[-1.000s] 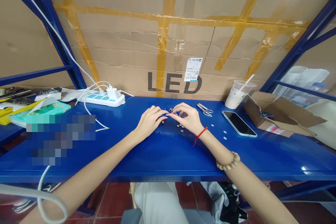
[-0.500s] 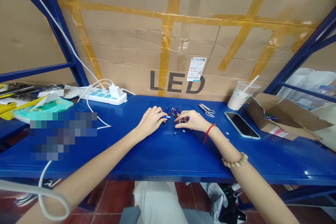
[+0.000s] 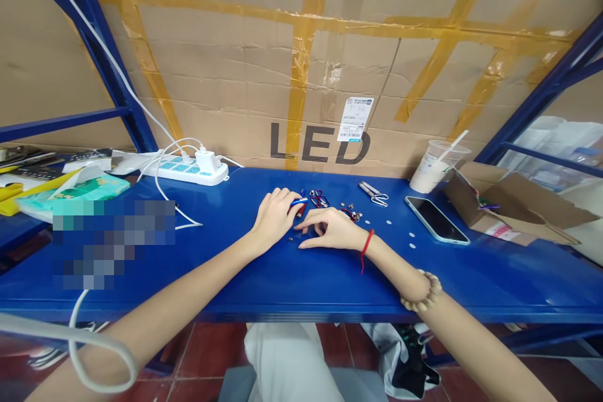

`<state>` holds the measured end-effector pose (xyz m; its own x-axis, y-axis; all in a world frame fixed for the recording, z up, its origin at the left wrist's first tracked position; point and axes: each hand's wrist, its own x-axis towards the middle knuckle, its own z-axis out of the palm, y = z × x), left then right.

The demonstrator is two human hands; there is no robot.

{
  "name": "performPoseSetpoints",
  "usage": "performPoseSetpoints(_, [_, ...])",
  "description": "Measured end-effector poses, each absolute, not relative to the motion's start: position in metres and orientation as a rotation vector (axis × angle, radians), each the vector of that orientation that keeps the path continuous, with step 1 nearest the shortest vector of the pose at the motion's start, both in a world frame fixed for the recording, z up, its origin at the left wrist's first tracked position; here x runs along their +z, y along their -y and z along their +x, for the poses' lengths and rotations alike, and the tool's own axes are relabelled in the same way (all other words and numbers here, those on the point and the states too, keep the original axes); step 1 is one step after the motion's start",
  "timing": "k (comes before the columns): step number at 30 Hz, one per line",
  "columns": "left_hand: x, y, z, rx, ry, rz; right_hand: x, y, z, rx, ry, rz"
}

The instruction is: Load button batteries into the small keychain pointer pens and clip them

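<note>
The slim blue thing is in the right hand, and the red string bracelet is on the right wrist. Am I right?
Not quite: the head view shows the slim blue thing in the left hand, not the right hand. The red string bracelet is on the right wrist.

Open between forearms (image 3: 188, 290) across near middle of blue table (image 3: 277, 282); blocked far left by power strip (image 3: 214, 177) and white cable (image 3: 191, 217); blocked right by phone (image 3: 437, 220), cup (image 3: 425, 171) and open carton (image 3: 475, 223); cluttered at far middle by small metal pieces (image 3: 318, 199).
</note>
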<state>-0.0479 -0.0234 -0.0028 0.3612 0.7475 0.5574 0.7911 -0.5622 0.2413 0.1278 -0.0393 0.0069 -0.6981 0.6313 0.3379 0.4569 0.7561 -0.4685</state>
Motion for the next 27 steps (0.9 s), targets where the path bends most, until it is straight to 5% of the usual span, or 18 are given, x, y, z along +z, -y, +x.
performPoseSetpoints(14, [-0.016,0.011,-0.047,-1.608,1.922,-2.426,-0.008,0.036,0.096,0.360,2.391,-0.938])
performPoseSetpoints(27, [-0.016,0.014,-0.045,-1.565,1.882,-2.446,-0.006,0.042,0.087,0.278,2.394,-0.887])
